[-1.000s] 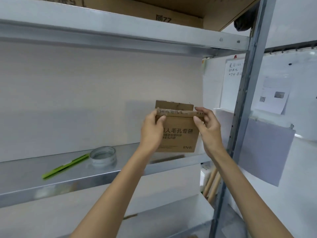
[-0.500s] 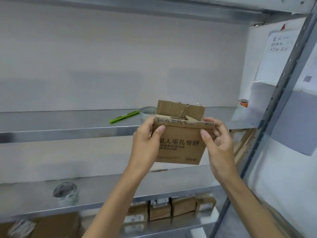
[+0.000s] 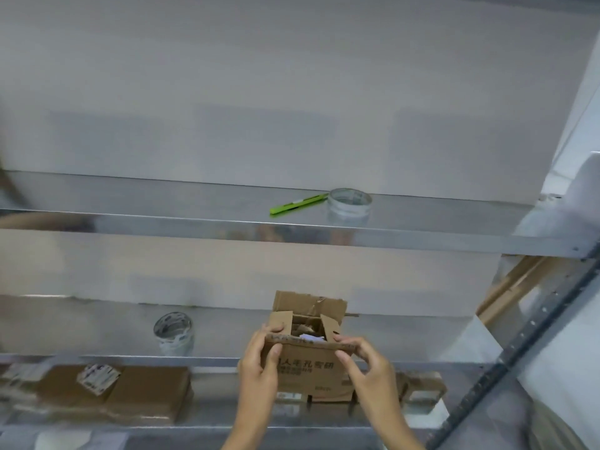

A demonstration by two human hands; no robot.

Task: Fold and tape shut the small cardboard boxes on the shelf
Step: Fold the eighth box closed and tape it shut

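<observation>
1. The metal shelving fills the view. The grip hangs in front of its lower tiers, with one tier above the hands and one at about their height.
2. Flat brown cartons lie down and to the left of the grip on the lowest visible tier. They are too blurred to tell whether they are taped.
3. The small cardboard box is held in the air between both hands, clear of any tier, with its printed face toward the person. Its top is open: the far flap stands up, the two side flaps lean partly inward, and something pale shows inside.
4. The left hand pinches the box's near left corner, thumb on the printed face and fingers curled over the top onto the left side flap.
5. The right hand pinches the near right top edge in the same way, thumb in front and fingers over the rim.
6. One tape roll stands to the left of the grip, and a second roll stands well above it. Neither is in hand.
7. A green tool lies just beside the upper roll.
8. Judging by this, the folding is only begun. The flaps still need closing and no fresh tape crosses the top.
</observation>
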